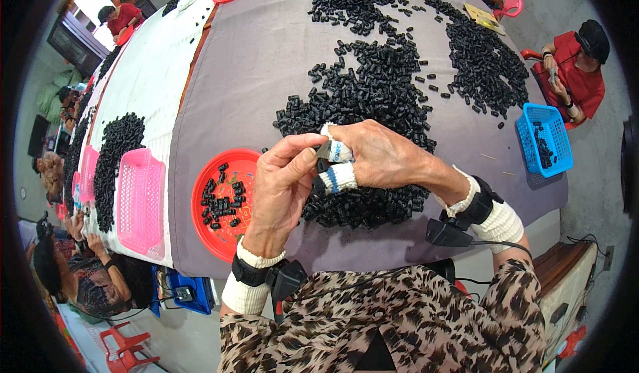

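Observation:
My two hands meet above a heap of black cylindrical plastic parts [373, 93]. My left hand [286, 180] is closed, its thumb and index finger pinching a small black plastic part [322, 166]. My right hand [379, 156] is closed too, with white wrapping and blue marks on its thumb and index finger. Between the fingertips shows a small dark grey flat piece [324, 149], blade-like, at the right hand's fingers; its full shape is hidden. Left of my left wrist, a round red tray [203, 230] holds several black parts.
A pink basket [141, 203] stands at the left on white cloth, beside another black pile [118, 153]. At the right edge is a blue basket [556, 133] with some parts. Other people sit around the table, one in red [576, 83] at the right. Straps and cables run along my wrists.

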`<state>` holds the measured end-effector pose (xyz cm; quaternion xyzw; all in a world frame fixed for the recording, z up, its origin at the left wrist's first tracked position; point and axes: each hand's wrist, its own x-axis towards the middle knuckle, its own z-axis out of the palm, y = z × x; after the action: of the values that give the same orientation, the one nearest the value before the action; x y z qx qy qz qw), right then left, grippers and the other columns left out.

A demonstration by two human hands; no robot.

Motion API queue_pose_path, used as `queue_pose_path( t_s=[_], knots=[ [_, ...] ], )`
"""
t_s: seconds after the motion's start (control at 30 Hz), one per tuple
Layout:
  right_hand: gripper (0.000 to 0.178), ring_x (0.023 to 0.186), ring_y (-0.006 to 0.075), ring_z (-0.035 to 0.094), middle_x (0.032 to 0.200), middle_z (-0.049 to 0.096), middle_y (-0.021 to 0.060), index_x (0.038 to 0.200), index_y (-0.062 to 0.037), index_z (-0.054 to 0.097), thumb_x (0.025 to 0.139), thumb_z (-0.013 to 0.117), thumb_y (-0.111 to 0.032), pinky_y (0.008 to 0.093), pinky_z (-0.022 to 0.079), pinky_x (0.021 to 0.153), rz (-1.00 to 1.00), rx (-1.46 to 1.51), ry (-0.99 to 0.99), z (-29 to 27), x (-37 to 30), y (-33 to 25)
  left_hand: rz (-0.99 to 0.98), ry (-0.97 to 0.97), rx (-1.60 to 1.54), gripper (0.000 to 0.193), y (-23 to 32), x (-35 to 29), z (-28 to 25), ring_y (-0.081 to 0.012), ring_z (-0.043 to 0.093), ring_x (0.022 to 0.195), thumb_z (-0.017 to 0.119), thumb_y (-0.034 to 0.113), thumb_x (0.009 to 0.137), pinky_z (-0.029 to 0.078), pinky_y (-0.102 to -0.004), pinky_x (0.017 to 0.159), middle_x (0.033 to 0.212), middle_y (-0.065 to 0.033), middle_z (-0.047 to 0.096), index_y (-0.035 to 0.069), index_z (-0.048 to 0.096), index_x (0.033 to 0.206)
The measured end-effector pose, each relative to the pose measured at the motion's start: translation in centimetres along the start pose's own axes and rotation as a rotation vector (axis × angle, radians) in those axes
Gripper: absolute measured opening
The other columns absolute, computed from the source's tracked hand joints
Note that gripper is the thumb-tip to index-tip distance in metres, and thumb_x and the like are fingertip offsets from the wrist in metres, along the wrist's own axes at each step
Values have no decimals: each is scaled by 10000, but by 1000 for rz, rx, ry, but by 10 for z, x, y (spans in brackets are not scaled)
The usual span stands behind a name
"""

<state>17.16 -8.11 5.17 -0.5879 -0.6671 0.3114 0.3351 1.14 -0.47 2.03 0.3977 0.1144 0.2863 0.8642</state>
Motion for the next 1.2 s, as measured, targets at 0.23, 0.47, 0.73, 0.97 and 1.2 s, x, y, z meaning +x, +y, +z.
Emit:
queue_pose_path(
  t_s=[0.23, 0.47, 0.73, 0.97, 1.2],
  knots=[
    [320, 621, 349, 594, 661, 578, 195, 755, 41, 501, 732, 655, -239, 409, 440, 566, -87, -3, 55, 5, -1, 4, -30, 45, 35, 194, 2, -1, 2, -103, 578, 830, 586, 47, 841, 470, -215, 728, 952, -75, 622, -32, 591, 1018],
    [372, 583, 308, 584, 633, 571, 175, 736, 27, 505, 698, 691, -293, 384, 433, 542, -59, 55, 78, 0, -4, -2, -42, 31, -6, 196, 0, -2, 2, -113, 586, 846, 582, 42, 841, 478, -219, 743, 966, -88, 623, -38, 589, 1020],
    [494, 582, 292, 587, 623, 577, 160, 711, 32, 522, 639, 731, -410, 373, 440, 558, -9, 31, 45, -2, -1, 0, -23, -17, -20, 211, -1, -2, -1, -172, 598, 906, 557, 56, 857, 477, -295, 827, 996, -125, 619, -46, 574, 1041],
    [495, 595, 292, 595, 635, 586, 167, 719, 35, 532, 636, 735, -409, 376, 444, 566, -16, 43, 52, -1, -1, 1, -34, -19, -35, 209, -1, -1, 1, -167, 598, 906, 561, 53, 853, 478, -287, 821, 993, -118, 620, -41, 578, 1040],
    [361, 599, 245, 579, 657, 581, 129, 770, 23, 526, 688, 697, -285, 359, 436, 560, -44, 19, 30, 4, -1, 6, -36, 20, -6, 212, -3, -1, -1, -123, 588, 865, 572, 51, 846, 473, -243, 786, 974, -92, 620, -38, 582, 1038]
  ],
)
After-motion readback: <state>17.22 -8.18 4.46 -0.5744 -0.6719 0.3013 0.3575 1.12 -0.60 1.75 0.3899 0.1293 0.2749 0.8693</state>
